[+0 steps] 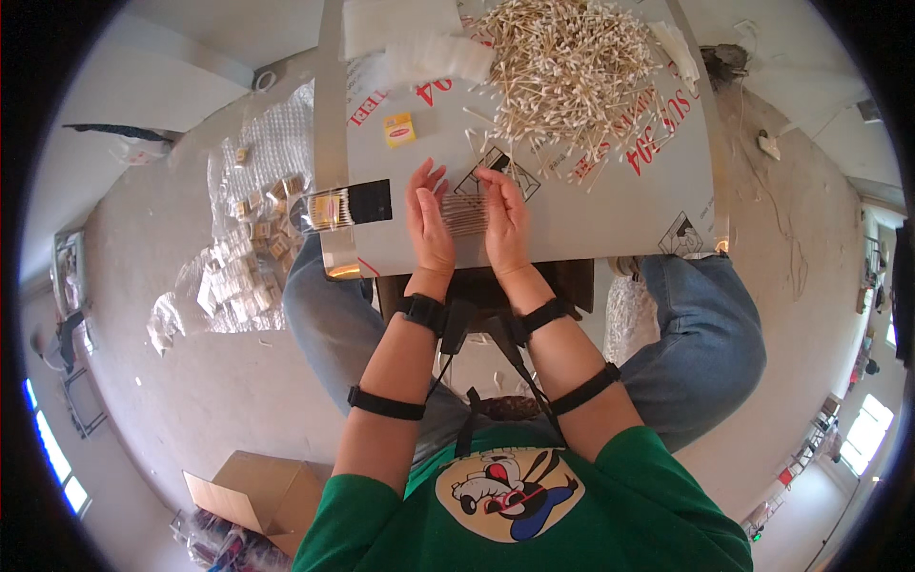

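Between my two palms, near the table's front edge, lies a bundle of cotton swabs, their thin sticks running crosswise. My left hand is cupped against the bundle's left end, thumb toward the inside. On the opposite end my right hand curls its fingers in the same way. The swab tips are hidden by my hands. Beyond them a large loose heap of cotton swabs covers the table's far right, with stray ones scattered around its edge. A small yellow packet lies ahead of my left hand.
Clear plastic bags are stacked at the table's far left. At the left edge a clear pack of swabs with a yellow label sits beside a black strip. Finished-looking packs lie on floor bubble wrap. A cardboard box stands lower left.
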Demonstrator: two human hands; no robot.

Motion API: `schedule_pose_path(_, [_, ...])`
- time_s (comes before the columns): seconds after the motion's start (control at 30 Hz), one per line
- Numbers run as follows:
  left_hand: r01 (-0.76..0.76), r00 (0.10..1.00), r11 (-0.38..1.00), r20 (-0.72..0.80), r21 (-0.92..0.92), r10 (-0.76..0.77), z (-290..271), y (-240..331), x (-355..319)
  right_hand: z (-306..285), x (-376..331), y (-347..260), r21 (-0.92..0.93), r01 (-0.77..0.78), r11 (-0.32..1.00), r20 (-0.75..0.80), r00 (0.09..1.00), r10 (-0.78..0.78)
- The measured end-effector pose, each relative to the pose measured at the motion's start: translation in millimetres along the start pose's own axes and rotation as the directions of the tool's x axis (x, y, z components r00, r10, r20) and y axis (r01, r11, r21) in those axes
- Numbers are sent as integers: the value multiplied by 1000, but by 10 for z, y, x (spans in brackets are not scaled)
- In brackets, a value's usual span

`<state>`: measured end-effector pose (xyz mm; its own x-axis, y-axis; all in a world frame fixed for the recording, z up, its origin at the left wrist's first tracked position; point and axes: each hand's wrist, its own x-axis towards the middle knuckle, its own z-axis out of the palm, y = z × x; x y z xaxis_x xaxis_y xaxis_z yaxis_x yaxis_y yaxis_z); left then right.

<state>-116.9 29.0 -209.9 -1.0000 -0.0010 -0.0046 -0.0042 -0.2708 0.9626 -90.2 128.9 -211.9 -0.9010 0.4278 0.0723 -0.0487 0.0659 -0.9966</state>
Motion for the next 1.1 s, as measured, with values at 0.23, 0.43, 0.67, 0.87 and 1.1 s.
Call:
schedule_pose_path(0.23, [0, 1000, 998, 2, 55, 0, -3, 36, 16, -57, 53, -5, 127, -43, 991, 10, 999, 42])
schedule_pose_path(0.43, [1, 999, 999, -45, 37, 1, 11, -2, 26, -57, 71, -3, 355, -110, 928, 17, 994, 111])
schedule_pose_path(0.67, [1, 1000, 998, -2, -64, -1, 63, -6, 45, -36, 11, -14, 279, -129, 952, 52, 992, 119])
schedule_pose_path(0.87, [37, 999, 975, 7, -221, -37, -8, -83, 110, -25, 33, 53, 498, -153, 854, 39, 987, 155])
schedule_pose_path(1.1, [50, 997, 999, 59, 15, -51, -244, 0, 66, -233, 49, 16, 589, -158, 793, -46, 973, 228])
